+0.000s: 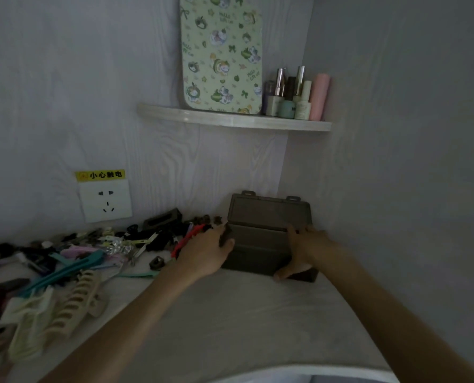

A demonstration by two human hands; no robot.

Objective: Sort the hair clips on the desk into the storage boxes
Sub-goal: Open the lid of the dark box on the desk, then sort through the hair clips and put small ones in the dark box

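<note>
Sorting hardly begun: hair clips (72, 261) lay heaped at 9 o'clock on the desk (230, 313), while left hand (205, 252) and right hand (305, 250) gripped the open storage box (263, 244) at 12 o'clock.

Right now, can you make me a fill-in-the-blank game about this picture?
1. Both hands, left hand and right hand, hold the dark storage ____.
2. The hair clips lie on the ____ side of the desk.
3. The bottles stand on the ____ above.

Missing words: box; left; shelf
</note>
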